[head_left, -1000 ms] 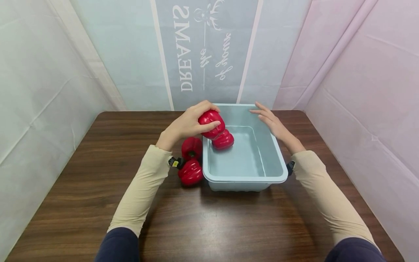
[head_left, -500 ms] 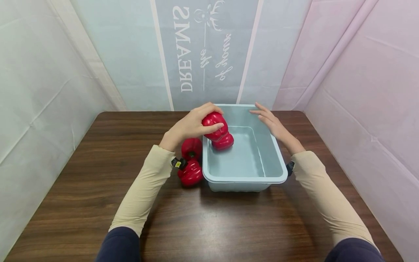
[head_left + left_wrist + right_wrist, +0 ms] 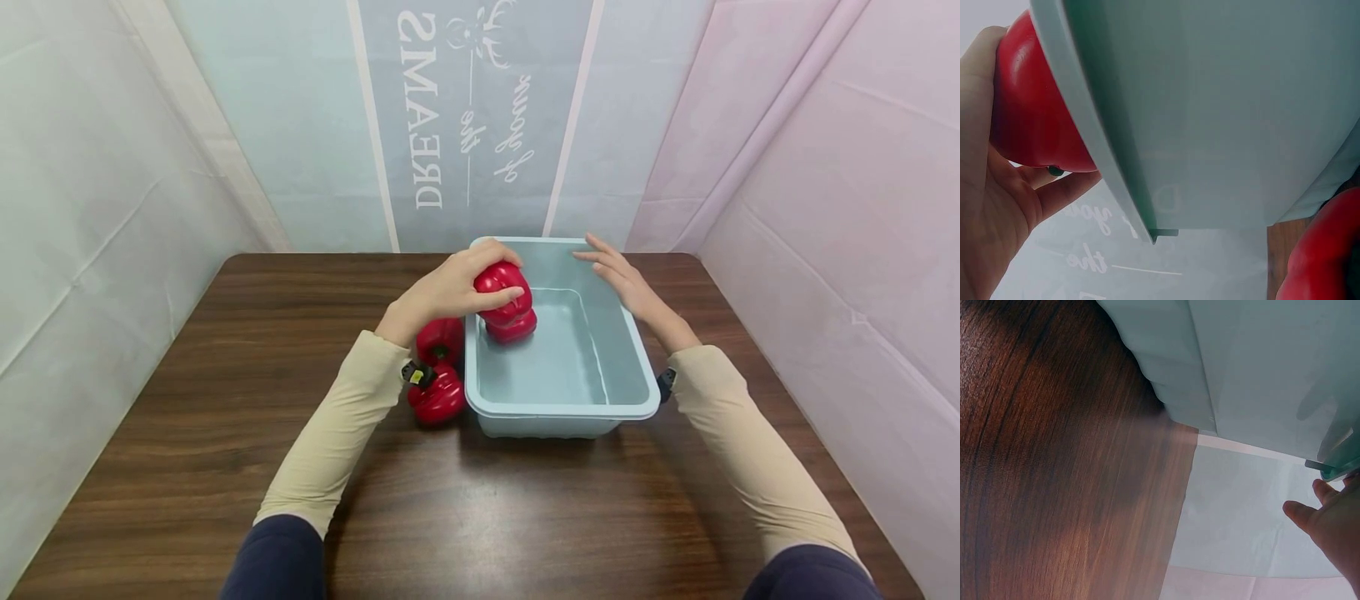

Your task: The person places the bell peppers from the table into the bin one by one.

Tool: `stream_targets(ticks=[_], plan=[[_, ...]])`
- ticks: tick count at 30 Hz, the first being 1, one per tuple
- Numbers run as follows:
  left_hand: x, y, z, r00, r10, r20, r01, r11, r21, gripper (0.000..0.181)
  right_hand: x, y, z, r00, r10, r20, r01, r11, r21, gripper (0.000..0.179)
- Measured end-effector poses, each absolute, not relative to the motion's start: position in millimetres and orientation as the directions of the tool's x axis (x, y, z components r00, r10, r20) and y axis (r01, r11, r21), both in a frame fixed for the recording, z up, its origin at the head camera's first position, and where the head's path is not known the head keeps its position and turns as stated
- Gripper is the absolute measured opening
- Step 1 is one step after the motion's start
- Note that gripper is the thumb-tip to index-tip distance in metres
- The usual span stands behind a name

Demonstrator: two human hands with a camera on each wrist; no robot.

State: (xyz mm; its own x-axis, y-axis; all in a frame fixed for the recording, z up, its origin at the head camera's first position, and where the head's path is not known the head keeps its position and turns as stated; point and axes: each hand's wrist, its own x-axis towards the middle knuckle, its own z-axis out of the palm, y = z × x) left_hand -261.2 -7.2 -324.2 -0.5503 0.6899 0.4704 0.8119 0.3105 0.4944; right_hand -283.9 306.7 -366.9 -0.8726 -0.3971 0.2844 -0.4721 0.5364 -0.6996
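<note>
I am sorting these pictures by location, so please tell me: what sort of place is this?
Probably a makeshift recording booth: printed cloth hangs behind a wood-grain table, pale sheets flank it, and small black wrist-worn devices are visible.

item count: four red bell peppers [image 3: 438,398]; one light blue bin [image 3: 562,411]; one table [image 3: 480,517]. operator count: one left hand [image 3: 452,285]; one right hand [image 3: 621,279]; two cream sleeves [image 3: 337,433]; two wrist cameras [image 3: 418,375].
</note>
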Motion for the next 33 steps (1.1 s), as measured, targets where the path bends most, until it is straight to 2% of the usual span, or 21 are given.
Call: stream_targets(ticks=[9, 33], plan=[[-263, -2, -323, -0.567, 0.714, 0.411, 0.794, 0.340, 0.504, 0.042, -261, 291, -341, -0.877, -0.402, 0.261, -0.457, 0.534, -0.711, 0.037], [-269, 13, -325, -0.554, 0.761, 0.338, 0.786, 0.343, 0.515, 0.044, -267, 291, -337, -0.887, -0.395, 0.240, -0.436, 0.544, -0.717, 0.037]])
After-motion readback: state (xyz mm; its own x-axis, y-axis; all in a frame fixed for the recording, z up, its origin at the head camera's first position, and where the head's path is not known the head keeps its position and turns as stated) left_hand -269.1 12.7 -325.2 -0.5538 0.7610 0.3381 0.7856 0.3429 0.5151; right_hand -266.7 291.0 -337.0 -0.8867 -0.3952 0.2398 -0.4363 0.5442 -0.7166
